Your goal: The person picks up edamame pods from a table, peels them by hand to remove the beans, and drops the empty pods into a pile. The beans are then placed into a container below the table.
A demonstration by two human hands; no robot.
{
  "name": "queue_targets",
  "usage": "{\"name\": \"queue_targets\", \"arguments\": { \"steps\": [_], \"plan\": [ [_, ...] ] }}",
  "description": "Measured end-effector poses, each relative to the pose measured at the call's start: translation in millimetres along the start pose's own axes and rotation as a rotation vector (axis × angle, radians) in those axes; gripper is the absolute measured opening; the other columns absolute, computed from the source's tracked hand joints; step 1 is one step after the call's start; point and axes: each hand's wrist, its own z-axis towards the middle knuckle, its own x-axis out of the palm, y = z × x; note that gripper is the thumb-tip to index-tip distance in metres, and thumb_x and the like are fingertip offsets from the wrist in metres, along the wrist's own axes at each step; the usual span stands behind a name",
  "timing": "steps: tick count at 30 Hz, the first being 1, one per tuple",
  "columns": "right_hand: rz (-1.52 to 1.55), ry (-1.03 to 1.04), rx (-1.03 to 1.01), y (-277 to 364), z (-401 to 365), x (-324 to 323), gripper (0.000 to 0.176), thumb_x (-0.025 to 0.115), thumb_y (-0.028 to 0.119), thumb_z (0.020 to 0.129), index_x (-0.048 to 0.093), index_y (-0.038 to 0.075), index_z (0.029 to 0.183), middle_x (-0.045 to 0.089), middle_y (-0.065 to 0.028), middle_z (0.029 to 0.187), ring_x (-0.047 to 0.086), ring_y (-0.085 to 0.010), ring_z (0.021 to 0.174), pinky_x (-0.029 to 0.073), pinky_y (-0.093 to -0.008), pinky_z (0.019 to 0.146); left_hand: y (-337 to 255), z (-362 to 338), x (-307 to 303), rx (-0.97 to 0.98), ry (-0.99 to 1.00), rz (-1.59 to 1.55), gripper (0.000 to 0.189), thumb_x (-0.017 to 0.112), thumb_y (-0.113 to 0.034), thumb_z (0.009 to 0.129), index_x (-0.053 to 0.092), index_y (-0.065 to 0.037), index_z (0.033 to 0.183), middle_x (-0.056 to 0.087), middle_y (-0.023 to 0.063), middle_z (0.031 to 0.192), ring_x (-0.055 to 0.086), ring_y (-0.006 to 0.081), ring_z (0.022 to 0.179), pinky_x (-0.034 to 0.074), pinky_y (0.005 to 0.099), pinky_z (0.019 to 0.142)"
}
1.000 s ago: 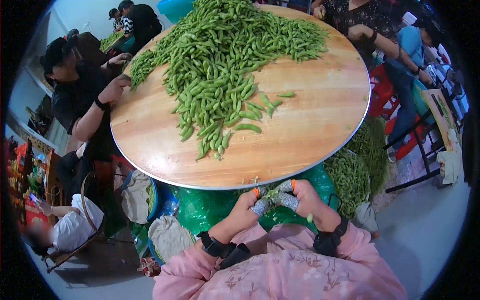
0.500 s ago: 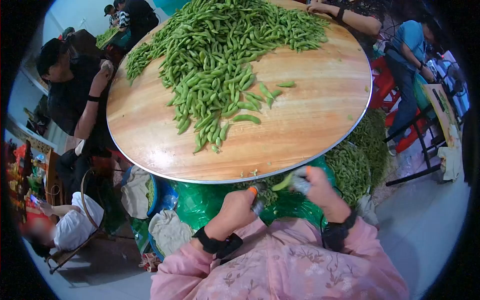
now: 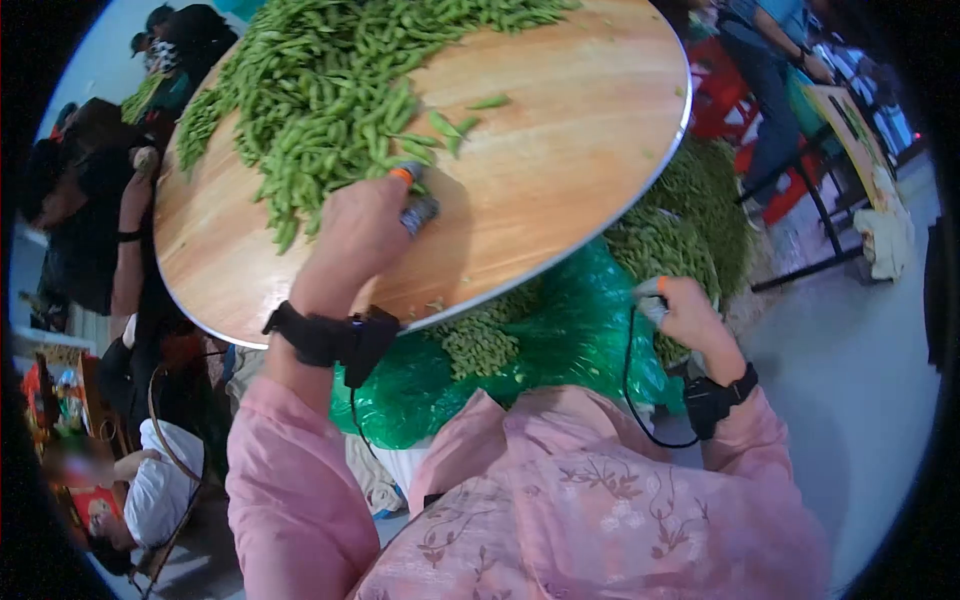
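Over the round wooden table, my left hand reaches to the near edge of a heap of green soybean pods. Its thumb and index finger are apart, with grey covers on the tips. Whether they touch a pod is hard to see. My right hand is off the table to the right, above green plastic. Its grey-covered fingertips are closed together, and anything between them is hidden. Small pods or trimmings lie on the plastic below the table edge.
A large pile of pods lies right of the table. Black cables hang from both wrist straps. Beyond are red stools and a black-legged stand. People sit or stand to the left and at the upper right.
My left hand has moved from below the table edge up to the pod heap. My right hand has shifted right and slightly up; the pod seen at its fingers is out of sight. The view has shifted.
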Motion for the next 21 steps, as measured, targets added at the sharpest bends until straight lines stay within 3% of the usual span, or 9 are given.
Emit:
{"name": "queue_targets", "arguments": {
  "steps": [4,6,12,15,16,18,19,20,21],
  "plan": [
    [-0.100,0.221,0.004,1.1,-21.0,9.4,0.023,0.061,0.018,0.069,0.063,0.007,0.089,0.060,-0.0140,0.071,0.059,-0.0287,0.066,0.046,-0.0339,0.060,-1.5,-1.3,7.2,-0.008,-0.063,-0.042,0.031,0.059,-0.031,0.075,0.057,-0.001,0.081,0.057,0.0214,0.069,0.056,0.0366,0.067,0.042,0.0440,0.057],
    [-0.126,0.478,0.028,10.7,-23.0,6.0,0.025,0.063,0.023,0.068,0.064,0.010,0.089,0.061,-0.0132,0.072,0.059,-0.0299,0.068,0.046,-0.0359,0.061,-5.3,-6.0,0.7,-0.028,-0.092,-0.068,0.029,0.060,-0.029,0.075,0.057,0.000,0.081,0.056,0.0216,0.069,0.056,0.0367,0.067,0.042,0.0432,0.057],
    [-0.431,0.663,-0.092,15.2,-31.2,45.2,0.020,0.057,0.014,0.066,0.062,0.007,0.084,0.057,-0.0180,0.070,0.055,-0.0356,0.066,0.043,-0.0406,0.055,1.9,-18.2,10.0,-0.097,-0.155,-0.212,0.020,0.058,-0.015,0.076,0.054,0.001,0.086,0.056,0.0202,0.066,0.058,0.0326,0.066,0.044,0.0366,0.059],
    [-0.136,0.429,-0.059,40.6,-13.3,26.7,0.013,0.057,0.012,0.068,0.060,0.002,0.076,0.058,-0.0177,0.070,0.058,-0.0320,0.067,0.045,-0.0378,0.059,-7.1,-35.2,4.4,-0.089,-0.327,-0.601,0.015,0.051,0.000,0.078,0.051,0.000,0.093,0.058,0.0107,0.074,0.057,0.0185,0.066,0.045,0.0282,0.061],
    [0.132,0.353,-0.089,53.7,-7.0,23.3,0.016,0.058,0.012,0.071,0.060,0.002,0.083,0.059,-0.0156,0.071,0.059,-0.0268,0.067,0.046,-0.0348,0.060,-19.9,-45.0,-9.3,-0.153,-0.221,-0.707,0.019,0.051,0.001,0.078,0.049,0.000,0.097,0.055,0.0071,0.077,0.053,0.0146,0.066,0.044,0.0259,0.060],
    [0.557,0.260,-0.084,85.0,3.1,18.9,0.023,0.058,0.011,0.077,0.058,0.001,0.097,0.060,-0.0102,0.075,0.058,-0.0163,0.069,0.046,-0.0292,0.063,-38.5,-65.6,-6.5,-0.020,-0.219,-0.825,0.022,0.051,0.002,0.077,0.048,0.001,0.099,0.049,0.0051,0.086,0.049,0.0118,0.072,0.041,0.0225,0.062],
    [0.722,0.259,-0.048,99.8,7.9,19.8,0.027,0.057,0.010,0.079,0.056,0.001,0.104,0.061,-0.0069,0.078,0.056,-0.0112,0.071,0.045,-0.0266,0.065,-45.8,-77.1,-6.2,-0.039,-0.084,-0.944,0.021,0.052,0.000,0.076,0.048,0.001,0.097,0.048,0.0051,0.090,0.048,0.0124,0.078,0.041,0.0235,0.065],
    [1.068,0.375,-0.075,107.8,14.0,23.7,0.027,0.055,0.008,0.081,0.053,-0.001,0.107,0.059,-0.0034,0.084,0.053,-0.0087,0.074,0.044,-0.0245,0.068,-58.1,-86.8,-6.7,-0.028,-0.044,-0.970,0.017,0.053,-0.001,0.076,0.050,0.001,0.092,0.047,0.0063,0.094,0.049,0.0127,0.079,0.042,0.0242,0.065],
    [1.178,0.419,-0.038,119.6,17.1,26.7,0.024,0.055,0.008,0.082,0.055,-0.001,0.105,0.058,-0.0019,0.085,0.052,-0.0077,0.074,0.044,-0.0232,0.069,-58.9,-92.3,2.9,0.249,-0.191,-0.788,0.023,0.059,0.002,0.072,0.051,0.003,0.093,0.051,0.0113,0.091,0.056,0.0187,0.077,0.046,0.0257,0.065]
  ]
}}
